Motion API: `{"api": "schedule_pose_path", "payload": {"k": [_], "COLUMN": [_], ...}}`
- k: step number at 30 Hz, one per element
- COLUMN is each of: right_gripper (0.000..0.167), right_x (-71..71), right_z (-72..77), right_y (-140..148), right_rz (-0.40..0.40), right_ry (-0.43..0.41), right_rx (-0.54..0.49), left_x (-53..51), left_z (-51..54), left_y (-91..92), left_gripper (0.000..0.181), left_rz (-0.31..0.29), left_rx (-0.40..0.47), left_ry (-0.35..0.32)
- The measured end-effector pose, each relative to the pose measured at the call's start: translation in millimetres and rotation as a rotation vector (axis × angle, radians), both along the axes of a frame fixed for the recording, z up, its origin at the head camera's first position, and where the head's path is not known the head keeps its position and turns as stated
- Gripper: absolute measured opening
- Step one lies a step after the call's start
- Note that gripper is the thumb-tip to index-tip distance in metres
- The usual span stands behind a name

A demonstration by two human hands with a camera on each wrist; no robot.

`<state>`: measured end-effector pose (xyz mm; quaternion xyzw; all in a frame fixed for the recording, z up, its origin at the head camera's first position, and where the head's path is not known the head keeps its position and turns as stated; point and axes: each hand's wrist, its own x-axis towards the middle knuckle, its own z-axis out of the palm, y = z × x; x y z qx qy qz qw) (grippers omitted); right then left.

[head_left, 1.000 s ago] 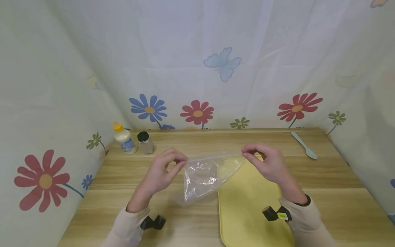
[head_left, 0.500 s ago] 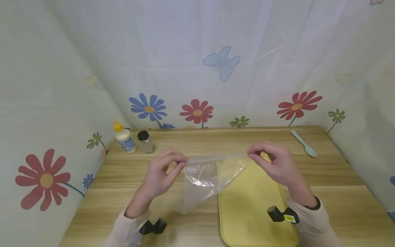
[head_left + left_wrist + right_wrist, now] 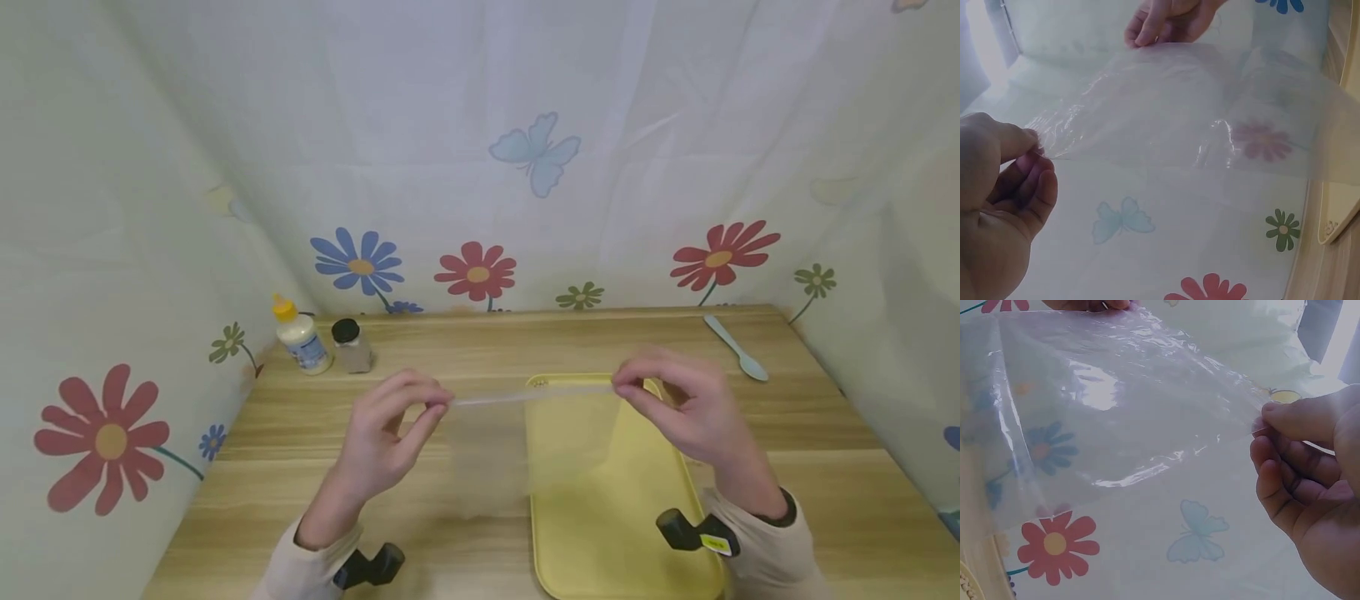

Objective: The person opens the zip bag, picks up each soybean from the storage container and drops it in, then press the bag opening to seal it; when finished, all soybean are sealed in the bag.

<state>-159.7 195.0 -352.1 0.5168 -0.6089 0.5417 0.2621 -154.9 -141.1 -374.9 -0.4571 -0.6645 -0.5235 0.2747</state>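
1. Head view: a clear plastic bag is stretched between two hands, held up partly over the left side of the yellow tray and partly over the wooden table to the tray's left. The tray's edge shows through the film, and the bag's lower part is blurred.
2. Left of the tray, the left hand pinches one end of the bag's top edge between thumb and fingertips.
3. Over the tray's far right corner, the right hand pinches the other end the same way, so the top edge runs nearly straight between them.
4. Both wrist views show the film gathered into creases at each pinch, with glossy highlights across it. Whether the bag's two layers are parted, I cannot tell.
5. Well to the left of the tray, close to its far end, stand a white bottle with a yellow nozzle cap and, just beside it, a clear jar with a black lid.
6. Right of the tray's far end lies a pale blue spoon, its bowl toward the near side.
7. Behind the tray, beyond the table, hangs a white cloth printed with flowers and a butterfly.
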Motion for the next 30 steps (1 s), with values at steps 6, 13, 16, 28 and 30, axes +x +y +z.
{"api": "schedule_pose_path", "payload": {"k": [6,13,16,28,30], "right_gripper": [0.007,0.016,0.024,0.025,0.024], "right_x": [1.3,1.7,2.0,1.5,0.5], "right_z": [-1.1,-6.7,-9.2,-7.9,-2.6], "right_y": [1,4,3,-3,-5], "right_rz": [-0.004,-0.014,-0.038,-0.019,-0.062], "right_ry": [-0.012,-0.082,-0.110,-0.188,-0.196], "right_rx": [0.017,0.065,0.091,0.143,0.204], "left_x": [2.8,3.9,3.7,2.1,1.7], "left_z": [-2.5,-7.4,-8.5,-5.1,-5.6], "left_y": [1.9,3.6,4.6,6.5,6.7], "left_gripper": [0.010,0.014,0.014,0.027,0.028], "left_rz": [-0.009,-0.008,-0.009,0.036,0.033], "left_rx": [0.024,0.038,0.041,-0.027,-0.028], "left_ry": [-0.008,-0.029,-0.023,-0.055,-0.062]}}
